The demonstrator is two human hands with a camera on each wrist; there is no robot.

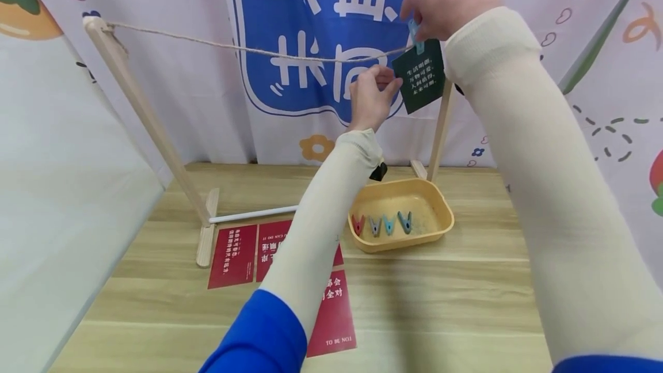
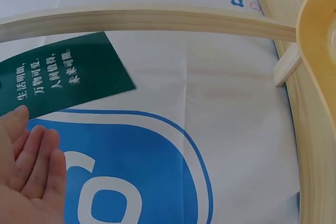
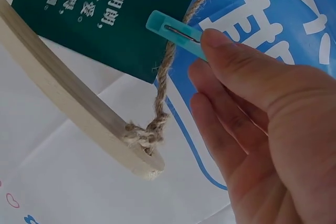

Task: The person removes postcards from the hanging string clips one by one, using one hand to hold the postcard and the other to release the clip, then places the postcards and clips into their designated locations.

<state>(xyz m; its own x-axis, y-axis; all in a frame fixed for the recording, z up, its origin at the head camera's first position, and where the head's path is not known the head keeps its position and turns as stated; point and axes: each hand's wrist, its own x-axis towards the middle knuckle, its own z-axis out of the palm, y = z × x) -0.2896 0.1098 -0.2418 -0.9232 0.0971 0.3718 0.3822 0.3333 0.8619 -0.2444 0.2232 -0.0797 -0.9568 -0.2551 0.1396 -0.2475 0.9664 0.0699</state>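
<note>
A dark green card with white writing hangs tilted at the right part of a twine line. My right hand pinches a light blue clothespin between thumb and fingers. The clothespin's jaws overlap the card's top edge at the twine. Lower down, my left hand holds the card by its left edge, with the thumb on the printed side. In the right wrist view the twine's knotted end is tied to the wooden post close beside the card.
A yellow basin on the wooden table holds several clothespins. Red cards lie left of it, partly behind my left forearm. The left post and a white rod stand near them. A printed cloth hangs behind.
</note>
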